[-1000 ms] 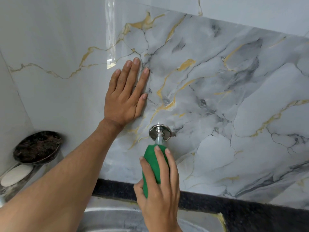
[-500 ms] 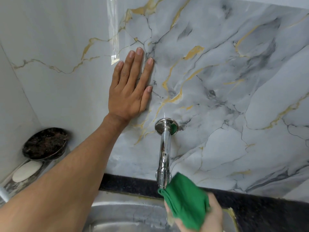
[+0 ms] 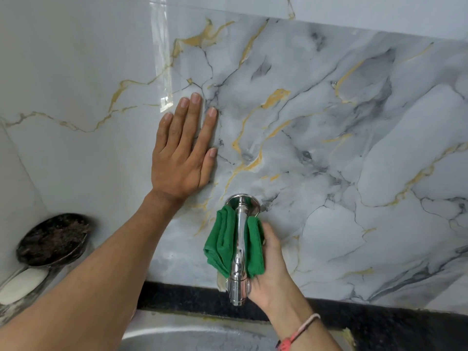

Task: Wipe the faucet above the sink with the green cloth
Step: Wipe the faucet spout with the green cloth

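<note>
Green cloth (image 3: 222, 239), gold-veined grey marble wall (image 3: 354, 148)

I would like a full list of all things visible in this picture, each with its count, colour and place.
faucet: one, shiny chrome, comes out of the wall above the sink, spout pointing down
green cloth: one, green, wrapped behind and on both sides of the faucet pipe
wall: one, grey-white marble pattern with gold veins, behind the faucet
sink: one, steel, bottom edge
counter strip: one, black, between wall and sink
dark round dish: one, black-brown, left corner
soap bar: one, white, below the dish
bracelet: one, pink and red, right wrist
left hand: one, flat on the wall, fingers spread
right hand: one, holds the cloth to the faucet
</note>
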`<state>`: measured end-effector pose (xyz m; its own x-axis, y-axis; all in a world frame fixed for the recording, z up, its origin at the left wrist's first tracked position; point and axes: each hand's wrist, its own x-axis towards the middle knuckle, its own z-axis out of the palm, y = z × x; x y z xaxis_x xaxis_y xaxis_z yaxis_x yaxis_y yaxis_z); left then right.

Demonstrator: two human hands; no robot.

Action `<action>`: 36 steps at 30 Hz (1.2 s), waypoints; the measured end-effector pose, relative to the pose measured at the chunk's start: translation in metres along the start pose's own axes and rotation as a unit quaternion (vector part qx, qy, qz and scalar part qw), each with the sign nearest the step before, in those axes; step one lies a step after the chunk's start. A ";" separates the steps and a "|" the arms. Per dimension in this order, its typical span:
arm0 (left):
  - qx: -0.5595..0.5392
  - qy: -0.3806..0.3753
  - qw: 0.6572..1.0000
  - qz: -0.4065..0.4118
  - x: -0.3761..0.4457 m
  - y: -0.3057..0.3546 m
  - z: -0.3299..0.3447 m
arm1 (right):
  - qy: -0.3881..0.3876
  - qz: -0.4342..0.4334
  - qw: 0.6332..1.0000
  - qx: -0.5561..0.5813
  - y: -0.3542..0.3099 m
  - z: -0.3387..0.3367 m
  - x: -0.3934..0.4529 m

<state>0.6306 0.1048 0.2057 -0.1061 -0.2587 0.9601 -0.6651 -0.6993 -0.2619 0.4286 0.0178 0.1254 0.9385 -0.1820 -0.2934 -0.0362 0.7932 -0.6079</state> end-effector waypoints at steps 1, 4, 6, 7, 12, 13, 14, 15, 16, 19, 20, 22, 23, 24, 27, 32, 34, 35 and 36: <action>-0.002 0.000 1.000 0.001 0.000 0.000 0.000 | -0.020 -0.007 1.000 -0.016 0.004 -0.002 -0.003; -0.001 -0.001 1.000 0.000 -0.001 0.001 0.001 | -0.036 -0.017 0.996 -0.080 0.015 -0.011 -0.015; 0.000 0.000 1.000 -0.003 -0.001 0.000 0.001 | -0.004 -0.038 0.990 -0.134 0.024 -0.018 -0.025; 0.000 0.002 1.000 -0.003 -0.001 0.000 0.002 | 0.014 -0.052 0.984 -0.168 0.027 -0.022 -0.031; -0.002 0.003 1.000 -0.006 0.001 0.001 0.001 | 0.063 -0.049 0.965 -0.249 0.033 -0.038 -0.070; -0.004 0.002 1.000 -0.008 0.001 0.001 0.001 | 0.068 -0.062 0.970 -0.225 0.034 -0.043 -0.083; -0.004 0.001 1.000 -0.009 0.001 0.001 0.000 | 0.089 -0.078 0.962 -0.247 0.033 -0.041 -0.090; -0.005 -0.001 1.000 -0.009 0.001 0.000 0.000 | 0.133 -0.094 0.943 -0.291 0.025 -0.030 -0.093; -0.005 -0.002 1.000 -0.009 0.001 0.001 -0.001 | 0.160 -0.100 0.927 -0.325 0.019 -0.026 -0.096; -0.005 -0.002 1.000 -0.006 0.001 0.003 -0.002 | 0.299 -0.163 0.826 -0.450 0.017 -0.016 -0.092; -0.004 -0.005 1.000 -0.006 0.001 0.004 -0.002 | 0.339 -0.280 0.786 -0.434 0.019 -0.001 -0.088; -0.002 -0.011 1.000 -0.009 0.002 0.003 -0.003 | 0.293 -0.460 0.623 -0.561 0.029 0.026 -0.087; 0.001 -0.012 1.000 -0.010 0.003 0.002 -0.004 | 0.265 -0.471 0.531 -0.653 0.037 0.030 -0.078; 0.003 -0.011 1.000 -0.012 0.004 0.002 -0.004 | 0.249 -0.471 0.457 -0.712 0.044 0.034 -0.068; -0.002 -0.010 1.000 -0.007 0.003 0.002 -0.004 | 0.250 -0.456 0.405 -0.752 0.052 0.038 -0.046; 0.010 -0.011 1.000 0.000 0.001 0.001 -0.002 | 0.256 -0.523 0.313 -0.750 0.062 0.011 -0.036; 0.020 -0.018 1.000 -0.004 0.002 0.001 -0.002 | 0.250 -0.537 0.300 -0.748 0.062 0.012 -0.036; 0.021 -0.023 1.000 -0.004 0.003 0.000 -0.002 | 0.247 -0.543 0.297 -0.746 0.062 0.012 -0.038; 0.022 -0.027 0.999 -0.006 0.004 0.000 -0.003 | 0.243 -0.545 0.297 -0.745 0.063 0.012 -0.040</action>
<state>0.6278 0.1057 0.2097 -0.0585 -0.2849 0.9568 -0.6329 -0.7306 -0.2562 0.3926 0.0823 0.1075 0.5231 -0.2089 0.8263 -0.2534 -0.9638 -0.0833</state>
